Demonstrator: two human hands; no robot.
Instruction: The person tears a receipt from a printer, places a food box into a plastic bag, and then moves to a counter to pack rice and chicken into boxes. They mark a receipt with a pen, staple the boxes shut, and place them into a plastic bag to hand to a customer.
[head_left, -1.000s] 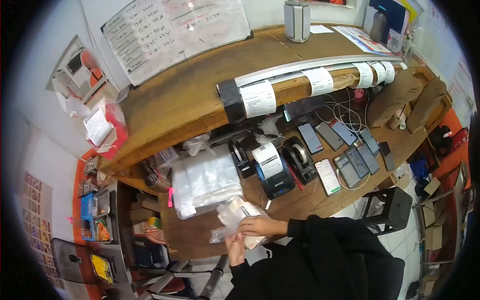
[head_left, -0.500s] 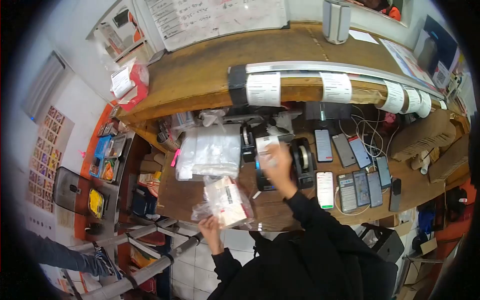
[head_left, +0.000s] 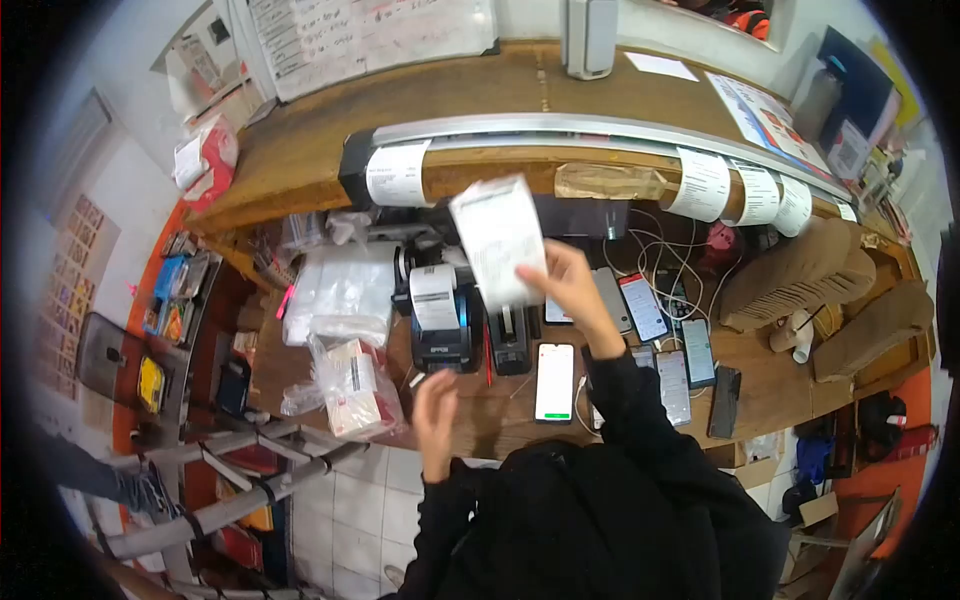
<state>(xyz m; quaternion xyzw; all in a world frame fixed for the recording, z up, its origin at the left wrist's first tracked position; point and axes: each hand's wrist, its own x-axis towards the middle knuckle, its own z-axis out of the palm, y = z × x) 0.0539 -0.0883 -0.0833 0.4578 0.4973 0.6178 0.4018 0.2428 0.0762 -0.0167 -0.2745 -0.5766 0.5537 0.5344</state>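
Observation:
My right hand pinches a white printed paper slip between thumb and fingers, holding it up in front of the shelf edge. My left hand hovers near the desk's front edge, fingers loosely bent and apart, with nothing visible in it. To its left lies a boxed package in clear plastic, no longer touched. A black label printer stands beyond the left hand, with a printed label at its top. Beside it is another black device, partly below the held slip.
More printed slips hang from a metal rail along the shelf. A stack of clear plastic bags lies at left. Several phones, including a lit one, and white cables cover the right side. A metal railing stands lower left.
My right hand has moved from over the printer up and now holds a slip; one hanging slip is gone from the rail. My left hand has left the package. The view has shifted.

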